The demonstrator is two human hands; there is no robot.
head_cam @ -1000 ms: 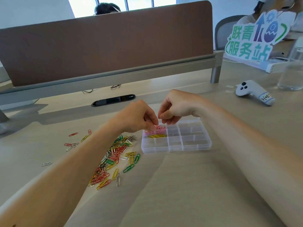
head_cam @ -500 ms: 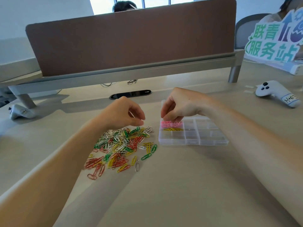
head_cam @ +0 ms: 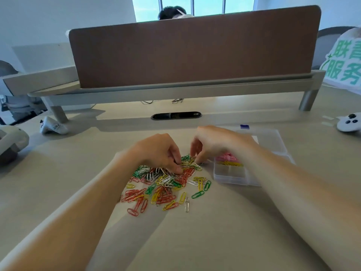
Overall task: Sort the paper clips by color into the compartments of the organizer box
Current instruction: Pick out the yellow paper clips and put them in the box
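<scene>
We see the loose paper clips heaped in one mixed pile on the desk — red, green, yellow, white and silver tangled together. A few strays lie at the near edge, among them a silver clip on its own.

The left hand rests on the far side of the pile, its fingers curled and its thumb and fingertips down among the clips. We cannot tell whether they pinch one or only touch the heap. The right hand is blurred, its fingers bent downward with the tips at the far right corner of the pile. Here too we cannot make out whether anything is held between them.

Just to the right of the pile stands the clear organizer box, partly hidden behind the right forearm. Its far left compartment holds pink clips, and the compartment just nearer holds yellow clips. The clear lid lies flat on the far side of the box — hinged or loose, we cannot say.

Farther back a brown divider panel stands across the desk, with a dark cable slot in front of it. A white controller lies at the right edge, and a green sign stands beyond it.
</scene>
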